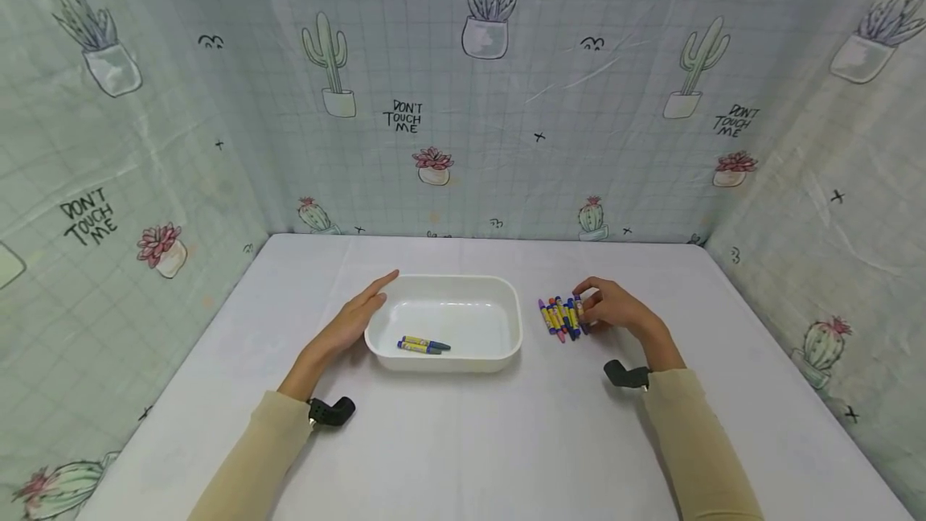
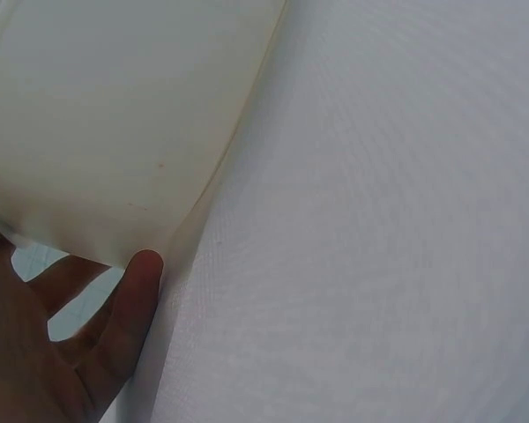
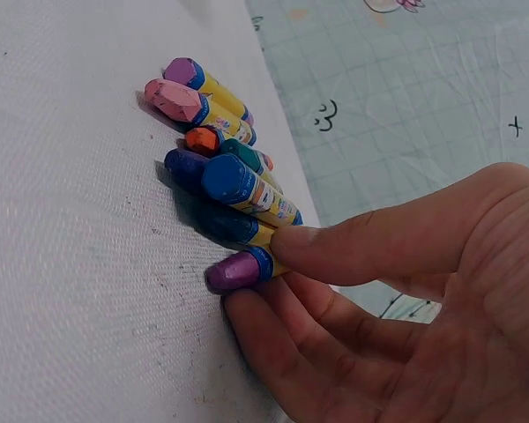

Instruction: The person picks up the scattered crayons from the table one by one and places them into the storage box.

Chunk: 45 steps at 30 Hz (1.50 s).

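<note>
A white tray (image 1: 499,362) sits on the table, two dark-tipped crayons (image 1: 423,343) lying along its near side. At its left end my left hand (image 1: 354,318) holds the rim, thumb over the edge and fingers along the outside wall. The left wrist view shows the fingers (image 2: 141,278) against the tray's outer corner. To the tray's right lies a row of yellow-wrapped crayons (image 1: 557,318) in pink, orange, blue and other colours. My right hand (image 1: 613,305) pinches the purple crayon (image 3: 236,271) at the row's right end, between thumb and fingers.
A white cloth covers the table (image 1: 463,441). Behind it and at both sides hangs a pale green curtain (image 1: 463,143) printed with cacti. A black wrist camera (image 1: 331,412) is strapped at the left sleeve, another black camera (image 1: 625,375) at the right.
</note>
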Available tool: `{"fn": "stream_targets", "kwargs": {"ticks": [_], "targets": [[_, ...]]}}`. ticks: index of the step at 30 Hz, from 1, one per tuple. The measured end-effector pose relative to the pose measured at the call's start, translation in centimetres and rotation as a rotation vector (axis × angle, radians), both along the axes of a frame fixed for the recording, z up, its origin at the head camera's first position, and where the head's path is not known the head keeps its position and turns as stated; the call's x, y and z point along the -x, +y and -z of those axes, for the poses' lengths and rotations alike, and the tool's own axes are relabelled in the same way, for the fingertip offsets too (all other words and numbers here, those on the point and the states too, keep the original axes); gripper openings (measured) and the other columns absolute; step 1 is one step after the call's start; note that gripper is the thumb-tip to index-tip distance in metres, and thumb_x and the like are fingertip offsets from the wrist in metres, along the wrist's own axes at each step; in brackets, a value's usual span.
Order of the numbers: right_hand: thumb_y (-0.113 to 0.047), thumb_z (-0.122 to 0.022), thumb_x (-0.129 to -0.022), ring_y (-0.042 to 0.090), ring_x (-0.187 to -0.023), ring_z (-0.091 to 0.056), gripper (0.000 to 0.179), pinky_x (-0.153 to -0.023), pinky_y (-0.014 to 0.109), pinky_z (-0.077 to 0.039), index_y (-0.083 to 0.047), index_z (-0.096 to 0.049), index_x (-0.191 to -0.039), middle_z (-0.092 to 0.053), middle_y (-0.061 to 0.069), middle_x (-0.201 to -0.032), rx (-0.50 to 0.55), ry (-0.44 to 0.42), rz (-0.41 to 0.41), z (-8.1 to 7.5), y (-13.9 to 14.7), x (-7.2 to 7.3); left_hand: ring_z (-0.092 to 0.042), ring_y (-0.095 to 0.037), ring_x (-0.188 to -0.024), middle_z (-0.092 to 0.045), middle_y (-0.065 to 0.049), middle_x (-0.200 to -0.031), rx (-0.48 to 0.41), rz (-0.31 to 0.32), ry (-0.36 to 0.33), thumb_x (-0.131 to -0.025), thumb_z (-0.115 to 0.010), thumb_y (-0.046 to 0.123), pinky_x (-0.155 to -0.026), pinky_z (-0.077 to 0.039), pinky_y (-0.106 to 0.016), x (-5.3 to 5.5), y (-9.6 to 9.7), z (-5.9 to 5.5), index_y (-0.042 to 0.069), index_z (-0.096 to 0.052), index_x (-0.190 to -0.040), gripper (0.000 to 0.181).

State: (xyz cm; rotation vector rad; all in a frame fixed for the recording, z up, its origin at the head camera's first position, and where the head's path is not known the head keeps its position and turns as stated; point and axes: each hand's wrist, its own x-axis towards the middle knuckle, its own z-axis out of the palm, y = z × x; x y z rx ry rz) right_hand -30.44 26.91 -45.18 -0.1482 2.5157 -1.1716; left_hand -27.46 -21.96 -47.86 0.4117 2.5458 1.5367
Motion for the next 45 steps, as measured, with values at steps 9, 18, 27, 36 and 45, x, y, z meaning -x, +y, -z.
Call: {"fn": "stream_targets", "kwargs": {"ticks": [9, 18, 27, 36, 45], "targets": [[-0.002, -0.066, -0.094, 0.024, -0.089, -0.066, 0.054, -0.077, 0.035, -0.063, 0.002, -0.047, -0.144, -0.061, 0.021, -0.112, 0.042, -0.016, 0.001, 0.2, 0.0, -0.1, -0.018, -0.038, -0.161, -0.023, -0.010, -0.173, -0.009, -0.002, -0.006, -0.114, -0.032, 0.031, -0.128, -0.012, -0.065, -0.3, 0.1, -0.1, 0.027, -0.026, -0.166, 0.052], [-0.001, -0.063, -0.092, 0.028, -0.094, -0.066, 0.057, -0.083, 0.039, -0.064, 0.001, -0.046, -0.146, -0.059, 0.024, -0.117, 0.044, -0.017, -0.001, -0.2, -0.1, 0.1, -0.016, -0.036, -0.161, -0.023, -0.007, -0.173, -0.012, -0.002, -0.015, -0.114, -0.033, 0.032, -0.129, -0.010, -0.063, -0.2, 0.1, -0.1, 0.029, -0.028, -0.165, 0.051], [0.000, -0.063, -0.092, 0.028, -0.100, -0.064, 0.057, -0.083, 0.041, -0.064, 0.000, -0.047, -0.147, -0.058, 0.023, -0.118, 0.053, 0.014, -0.005, -0.7, -0.7, -0.2, -0.017, -0.037, -0.161, -0.023, -0.008, -0.173, -0.011, 0.008, -0.004, -0.114, -0.033, 0.032, -0.127, -0.012, -0.066, 0.1, -0.2, 0.1, 0.030, -0.028, -0.165, 0.051], [-0.001, -0.062, -0.095, 0.029, -0.100, -0.063, 0.054, -0.084, 0.043, -0.064, -0.001, -0.048, -0.147, -0.057, 0.023, -0.117, 0.046, 0.072, -0.017, -2.1, -1.8, -0.6, -0.019, -0.036, -0.161, -0.023, -0.008, -0.173, -0.018, 0.009, -0.002, -0.114, -0.033, 0.033, -0.127, -0.014, -0.065, 0.3, -0.1, 0.2, 0.030, -0.027, -0.165, 0.051], [0.000, -0.063, -0.095, 0.029, -0.099, -0.065, 0.053, -0.083, 0.042, -0.065, -0.002, -0.049, -0.146, -0.058, 0.023, -0.117, 0.053, 0.101, -0.046, -3.0, -2.9, -0.8, -0.019, -0.038, -0.160, -0.023, -0.009, -0.173, -0.017, 0.007, -0.013, -0.114, -0.032, 0.030, -0.127, -0.014, -0.066, 0.0, 0.1, -0.4, 0.029, -0.027, -0.165, 0.051]]}}
